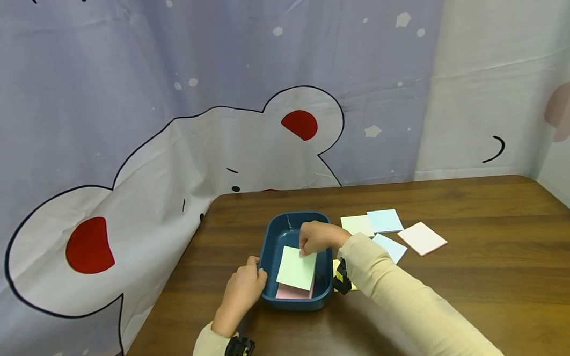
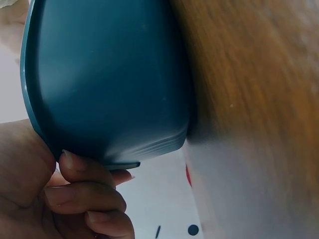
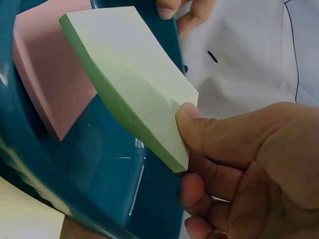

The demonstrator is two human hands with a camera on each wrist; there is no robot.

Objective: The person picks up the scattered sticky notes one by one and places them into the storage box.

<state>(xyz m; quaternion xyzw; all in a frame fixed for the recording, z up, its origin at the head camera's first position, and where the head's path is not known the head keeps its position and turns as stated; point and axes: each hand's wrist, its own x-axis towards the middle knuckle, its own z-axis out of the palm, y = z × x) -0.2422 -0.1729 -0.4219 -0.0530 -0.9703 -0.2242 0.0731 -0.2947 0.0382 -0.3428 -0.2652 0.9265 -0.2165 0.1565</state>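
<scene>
Two hands work for me at the blue bin (image 1: 296, 305), which stands on the brown table (image 1: 489, 285). With the left hand (image 1: 246, 282) I hold the bin by its left side; in the left wrist view its fingers are curled at the rim. With the right hand (image 1: 319, 236) I pinch the green pad (image 1: 294, 269) near one corner: the thumb lies on its upper face and other fingers are bent below, so the opening is narrow, only the thickness of the pad. In my head view the green pad is within the outline of the bin, and it covers a large part of the pink pad (image 1: 292, 292). From the right wrist I notice that it is tilted and a little bent; whether it touches the pink pad, I cannot tell. The pink pad lies inside the bin, at the end nearer to me. To the right, on the table, are a cream pad (image 1: 357, 226), a blue pad (image 1: 385, 220) just beside it, a second blue pad (image 1: 391, 246) partly behind the right sleeve (image 1: 402, 295), and a whitish pad (image 1: 422, 238) farthest right. One yellow pad (image 1: 335, 263) is close to the bin, partly hidden by the wrist camera (image 1: 342, 283). Behind the table hangs a printed curtain (image 1: 92, 102).
</scene>
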